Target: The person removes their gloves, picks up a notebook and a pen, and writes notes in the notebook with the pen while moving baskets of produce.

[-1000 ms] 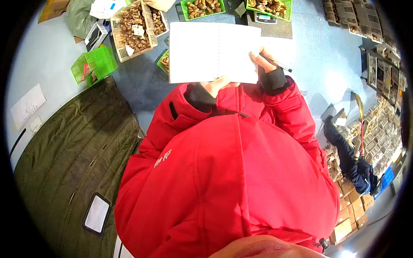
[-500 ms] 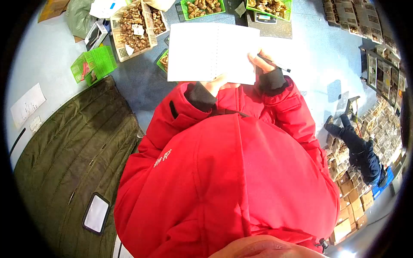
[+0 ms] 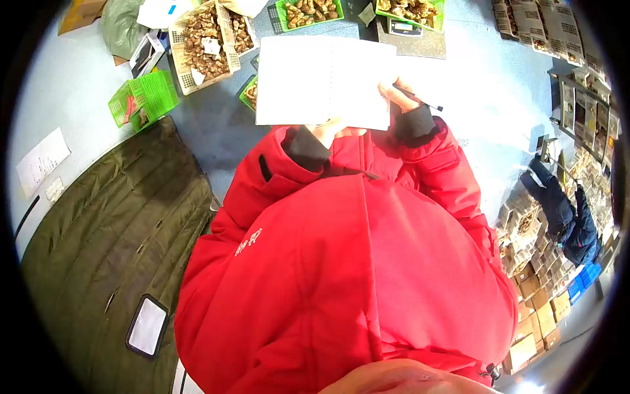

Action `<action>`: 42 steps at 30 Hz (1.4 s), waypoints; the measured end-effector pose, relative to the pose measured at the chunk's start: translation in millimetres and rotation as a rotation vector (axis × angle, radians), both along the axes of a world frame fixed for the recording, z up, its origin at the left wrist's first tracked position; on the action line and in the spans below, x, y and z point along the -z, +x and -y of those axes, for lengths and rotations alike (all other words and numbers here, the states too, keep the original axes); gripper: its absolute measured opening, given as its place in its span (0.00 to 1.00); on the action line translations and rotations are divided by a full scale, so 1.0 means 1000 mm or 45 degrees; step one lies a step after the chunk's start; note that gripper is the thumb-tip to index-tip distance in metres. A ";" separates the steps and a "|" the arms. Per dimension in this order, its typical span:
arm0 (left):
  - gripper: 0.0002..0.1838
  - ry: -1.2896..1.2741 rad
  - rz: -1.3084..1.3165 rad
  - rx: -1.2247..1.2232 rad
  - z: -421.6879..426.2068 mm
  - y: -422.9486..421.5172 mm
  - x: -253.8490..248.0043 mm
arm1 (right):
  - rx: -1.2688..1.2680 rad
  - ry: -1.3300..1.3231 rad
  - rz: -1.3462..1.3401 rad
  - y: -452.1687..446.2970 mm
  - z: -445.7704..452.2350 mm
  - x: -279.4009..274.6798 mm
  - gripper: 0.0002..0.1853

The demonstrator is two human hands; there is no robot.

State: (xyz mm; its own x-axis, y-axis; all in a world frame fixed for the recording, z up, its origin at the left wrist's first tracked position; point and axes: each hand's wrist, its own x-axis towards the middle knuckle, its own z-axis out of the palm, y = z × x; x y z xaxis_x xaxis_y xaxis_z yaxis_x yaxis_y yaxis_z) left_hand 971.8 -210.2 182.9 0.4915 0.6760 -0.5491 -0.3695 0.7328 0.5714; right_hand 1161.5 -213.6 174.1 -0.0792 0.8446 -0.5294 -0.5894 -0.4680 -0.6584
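An open notebook (image 3: 295,79) with bright, washed-out white pages lies spread in front of my red jacket. My left hand (image 3: 330,129) grips its lower edge near the middle, with most of the fingers hidden beneath the pages. At the right edge of the notebook is my right hand (image 3: 401,98), closed around a dark pen (image 3: 430,106) that points out to the right. Its thumb rests by the page edge. Any writing on the pages is lost in the glare.
Past the notebook stand a cream crate (image 3: 233,56) of brown mushroom-like pieces, green baskets (image 3: 305,26) and a scale (image 3: 405,27). A stacked green basket (image 3: 152,95), a quilted coat (image 3: 98,223) and a phone (image 3: 147,326) are leftward. A person in dark clothes (image 3: 558,207) is by boxes rightward.
My hands, the notebook and the pen have stayed practically still. On the right, the other person has changed posture, with the legs and body shifted slightly to the right.
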 end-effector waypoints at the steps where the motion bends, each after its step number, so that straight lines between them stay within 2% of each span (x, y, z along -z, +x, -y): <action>1: 0.18 0.021 -0.003 -0.014 0.002 0.000 0.003 | 0.000 0.002 0.015 0.000 0.000 0.002 0.10; 8: 0.19 -0.017 -0.013 -0.043 0.001 0.004 -0.005 | -0.036 0.034 0.020 0.005 0.001 0.004 0.11; 10: 0.19 -0.028 -0.003 -0.037 -0.002 0.005 -0.012 | -0.181 0.128 0.306 0.009 0.003 0.005 0.11; 12: 0.19 -0.049 0.005 -0.026 -0.001 0.005 -0.011 | -0.177 0.127 0.308 0.009 0.003 0.005 0.10; 14: 0.19 -0.051 0.012 -0.026 0.000 0.004 -0.007 | -0.024 0.031 0.027 0.005 0.000 0.001 0.10; 17: 0.19 -0.036 0.007 -0.033 0.002 0.004 -0.001 | 0.024 -0.022 0.026 0.001 -0.001 -0.012 0.10; 20: 0.19 -0.041 -0.004 -0.027 0.002 0.005 0.000 | -0.035 0.050 0.075 0.008 0.001 0.008 0.10; 25: 0.20 -0.004 -0.007 0.074 0.000 0.005 -0.001 | -0.011 0.018 0.053 0.009 0.001 0.011 0.11; 35: 0.18 -0.055 0.012 -0.008 0.001 0.008 -0.006 | -0.018 0.040 0.009 0.012 0.003 0.014 0.11; 42: 0.19 -0.049 -0.012 0.013 -0.001 0.010 -0.010 | -0.009 -0.020 -0.048 0.010 0.000 -0.004 0.11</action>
State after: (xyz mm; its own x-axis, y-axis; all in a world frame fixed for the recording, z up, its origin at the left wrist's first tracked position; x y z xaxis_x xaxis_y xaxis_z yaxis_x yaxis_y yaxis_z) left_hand 981.5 -209.2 192.6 0.4927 0.6494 -0.5792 -0.3568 0.7579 0.5462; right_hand 1171.5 -213.4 178.1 -0.1052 0.8356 -0.5392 -0.6102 -0.4824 -0.6285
